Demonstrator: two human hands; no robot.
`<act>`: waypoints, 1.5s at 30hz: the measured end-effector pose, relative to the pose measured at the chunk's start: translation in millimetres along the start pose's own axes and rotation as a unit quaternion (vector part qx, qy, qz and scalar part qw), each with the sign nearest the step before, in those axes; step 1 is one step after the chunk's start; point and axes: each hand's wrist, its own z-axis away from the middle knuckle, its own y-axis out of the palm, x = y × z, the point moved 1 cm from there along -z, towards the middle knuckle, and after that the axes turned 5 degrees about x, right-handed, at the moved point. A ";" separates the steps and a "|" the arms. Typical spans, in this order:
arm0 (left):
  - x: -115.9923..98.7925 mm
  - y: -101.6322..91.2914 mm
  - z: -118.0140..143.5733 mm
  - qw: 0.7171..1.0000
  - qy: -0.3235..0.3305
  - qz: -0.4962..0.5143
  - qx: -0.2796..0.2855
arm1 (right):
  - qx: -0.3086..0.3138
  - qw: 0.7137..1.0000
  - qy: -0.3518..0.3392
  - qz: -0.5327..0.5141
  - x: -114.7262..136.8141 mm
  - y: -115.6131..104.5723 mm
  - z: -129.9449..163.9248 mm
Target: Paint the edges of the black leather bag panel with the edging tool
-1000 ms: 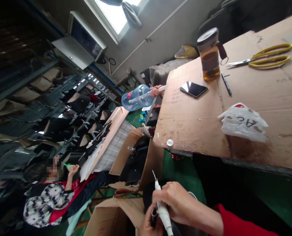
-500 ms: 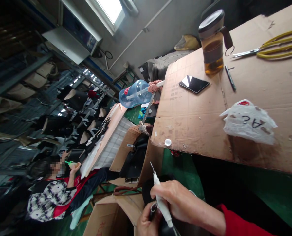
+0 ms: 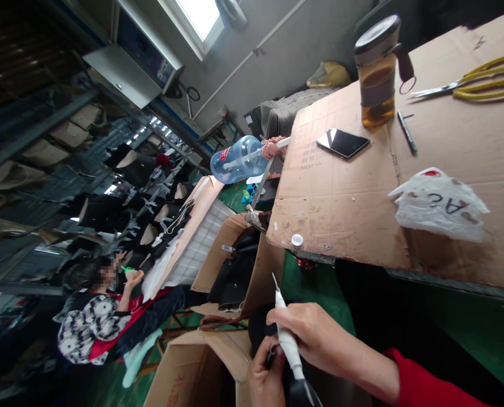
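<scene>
Tilted head view, close above hands

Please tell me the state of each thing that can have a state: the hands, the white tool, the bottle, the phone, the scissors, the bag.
right hand: closed around the white tool
white tool: held, thin tip pointing up
left hand: gripping a dark object, partly hidden
tea bottle: upright, lid on, partly full
phone: flat, screen dark
yellow scissors: lying flat, blades closed
white plastic bag: crumpled, lying on the cardboard
</scene>
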 end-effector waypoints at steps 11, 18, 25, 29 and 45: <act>-1.5 12.8 -11.2 0.998 -0.015 0.008 0.058 | -0.282 0.959 -0.029 -0.015 -6.2 -74.2 7.7; -18.4 29.0 -13.7 0.985 0.013 -0.062 0.160 | -0.379 0.924 0.012 0.053 -19.3 -108.1 14.1; -17.5 27.3 -18.6 0.975 0.032 -0.084 0.201 | -0.303 0.946 0.019 0.110 -35.9 -112.7 -2.2; -14.5 25.6 -19.9 0.970 0.037 -0.094 0.221 | -0.264 0.955 0.023 0.132 -41.7 -113.3 -11.2; -14.9 20.8 -20.1 0.970 0.037 -0.075 0.227 | -0.229 0.961 0.076 0.138 -51.9 -114.0 -23.0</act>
